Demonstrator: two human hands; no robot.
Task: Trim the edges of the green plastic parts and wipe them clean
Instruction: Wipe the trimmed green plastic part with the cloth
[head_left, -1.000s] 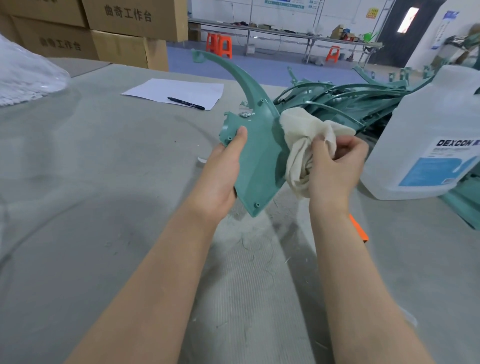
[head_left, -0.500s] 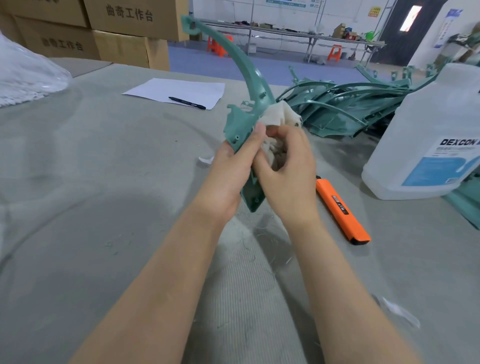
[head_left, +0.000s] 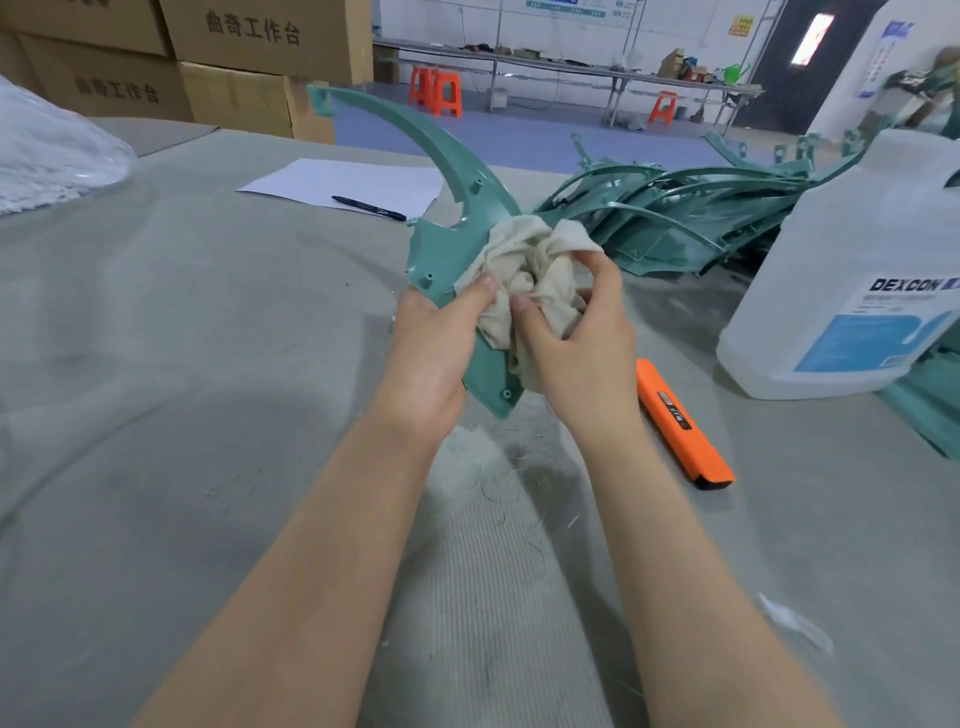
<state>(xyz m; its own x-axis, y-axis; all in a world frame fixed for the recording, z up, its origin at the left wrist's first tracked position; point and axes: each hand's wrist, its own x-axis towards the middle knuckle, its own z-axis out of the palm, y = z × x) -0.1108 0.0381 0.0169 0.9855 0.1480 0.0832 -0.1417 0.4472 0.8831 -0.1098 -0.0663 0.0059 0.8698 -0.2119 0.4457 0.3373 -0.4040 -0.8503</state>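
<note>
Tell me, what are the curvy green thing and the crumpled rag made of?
The green part looks like moulded plastic: smooth, slightly shiny, with little screw holes formed in. The rag looks like soft cotton cloth, cream and dull, bunching into wrinkly folds; the exact fibre can't be told.

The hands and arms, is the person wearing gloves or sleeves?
No. The left hand and right hand are bare: no gloves, rings or watch. The left forearm and right forearm are bare too, with no sleeve in view.
</note>
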